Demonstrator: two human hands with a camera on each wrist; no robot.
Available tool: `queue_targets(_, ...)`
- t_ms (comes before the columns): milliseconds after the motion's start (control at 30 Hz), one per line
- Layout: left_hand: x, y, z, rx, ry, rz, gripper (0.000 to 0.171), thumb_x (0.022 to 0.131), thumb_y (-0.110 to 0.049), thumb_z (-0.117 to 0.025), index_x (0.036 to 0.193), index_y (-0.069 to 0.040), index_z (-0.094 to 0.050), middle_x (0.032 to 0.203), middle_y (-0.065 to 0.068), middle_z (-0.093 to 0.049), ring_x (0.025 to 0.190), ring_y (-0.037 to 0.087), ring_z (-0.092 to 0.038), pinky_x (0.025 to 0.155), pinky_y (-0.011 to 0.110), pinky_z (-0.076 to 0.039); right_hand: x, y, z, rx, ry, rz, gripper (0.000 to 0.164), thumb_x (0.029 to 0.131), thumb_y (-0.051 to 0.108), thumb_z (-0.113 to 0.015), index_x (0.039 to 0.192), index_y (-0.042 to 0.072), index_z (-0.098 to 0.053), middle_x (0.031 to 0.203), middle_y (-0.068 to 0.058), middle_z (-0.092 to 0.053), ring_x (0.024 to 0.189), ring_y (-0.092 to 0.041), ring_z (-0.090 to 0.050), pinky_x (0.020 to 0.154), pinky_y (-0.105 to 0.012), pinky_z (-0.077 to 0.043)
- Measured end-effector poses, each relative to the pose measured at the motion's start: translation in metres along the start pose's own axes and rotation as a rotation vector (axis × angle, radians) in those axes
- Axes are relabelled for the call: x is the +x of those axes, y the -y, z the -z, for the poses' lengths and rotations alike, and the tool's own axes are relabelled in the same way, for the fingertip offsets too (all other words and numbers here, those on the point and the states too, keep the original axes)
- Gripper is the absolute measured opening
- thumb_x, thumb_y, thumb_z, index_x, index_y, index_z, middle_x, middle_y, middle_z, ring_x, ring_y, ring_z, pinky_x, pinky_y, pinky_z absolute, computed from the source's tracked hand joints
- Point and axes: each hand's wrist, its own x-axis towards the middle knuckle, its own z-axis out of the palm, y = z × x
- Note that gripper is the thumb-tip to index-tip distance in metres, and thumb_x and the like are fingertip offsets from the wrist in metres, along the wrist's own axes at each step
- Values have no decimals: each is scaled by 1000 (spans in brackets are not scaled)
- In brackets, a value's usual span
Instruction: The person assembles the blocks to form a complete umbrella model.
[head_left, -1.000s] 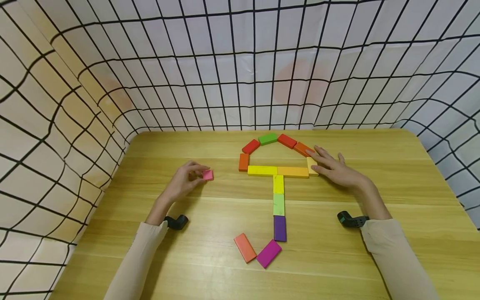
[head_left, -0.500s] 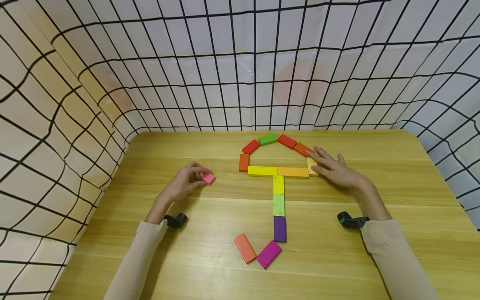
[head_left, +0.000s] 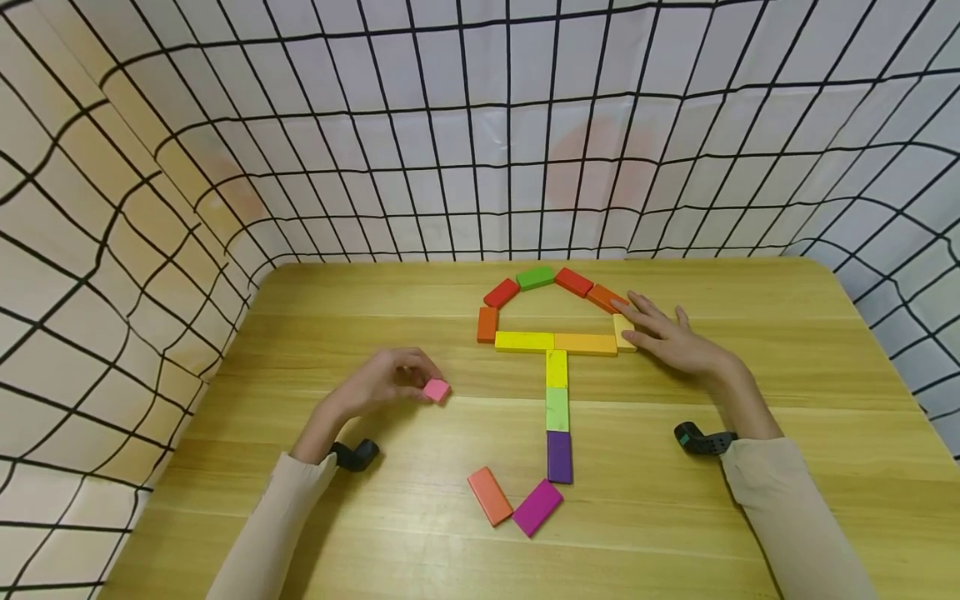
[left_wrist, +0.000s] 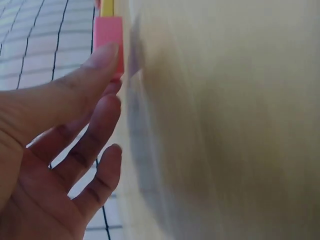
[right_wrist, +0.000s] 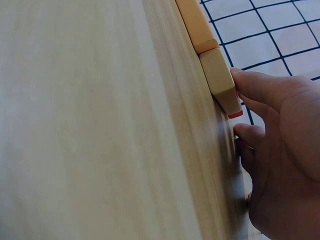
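My left hand [head_left: 384, 383] pinches a small pink block [head_left: 437, 390] between thumb and fingertips, left of the block figure. In the left wrist view the thumb lies across the block's face, close beside the wooden tabletop, with the other fingers loosely bent. My right hand [head_left: 673, 340] lies at the figure's right side, its fingers fairly straight. Its fingertips are right at a pale yellow block [head_left: 623, 333] and an orange-red block [head_left: 606, 298]. The right wrist view shows the thumb at the end of the pale block [right_wrist: 220, 77].
Coloured blocks form an umbrella-like outline: a green block [head_left: 536, 277] on top, a yellow bar [head_left: 524, 342] across, and a purple block [head_left: 558, 457] low in the stem. Magenta [head_left: 537, 507] and coral [head_left: 491, 496] blocks make the hook. A black-lined white netted wall [head_left: 510, 167] surrounds the table.
My left hand has carried the pink block to the right and nearer to me. The right hand and the laid-out blocks have stayed in place.
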Motion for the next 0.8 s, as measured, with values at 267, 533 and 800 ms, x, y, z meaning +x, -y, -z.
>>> queue_targets(267,-6,-21,-21,-31,183,-100,24,88,-4,-81,110,-12,-78,110,1,-75,94,20,-65,85,31,-59,0,-3,-1,3,-8,15,63,111,38,-44,167,20,-20,175,-15,8,160,-44,13,118,-65,30)
queue_targets(533,-10,-29,-37,-62,235,-108,23,87,-2,-82,107,-12,-78,109,0,-72,94,21,-63,84,29,-59,0,-7,-2,32,-27,44,64,110,44,-44,167,26,-21,176,-10,9,161,-39,15,118,-60,33)
queue_targets(800,-12,-33,-44,-88,244,-105,22,86,-2,-82,106,-10,-78,110,2,-70,95,21,-60,85,27,-57,1,-4,-2,33,-20,23,64,110,42,-46,167,23,-22,176,-12,7,160,-42,13,118,-62,31)
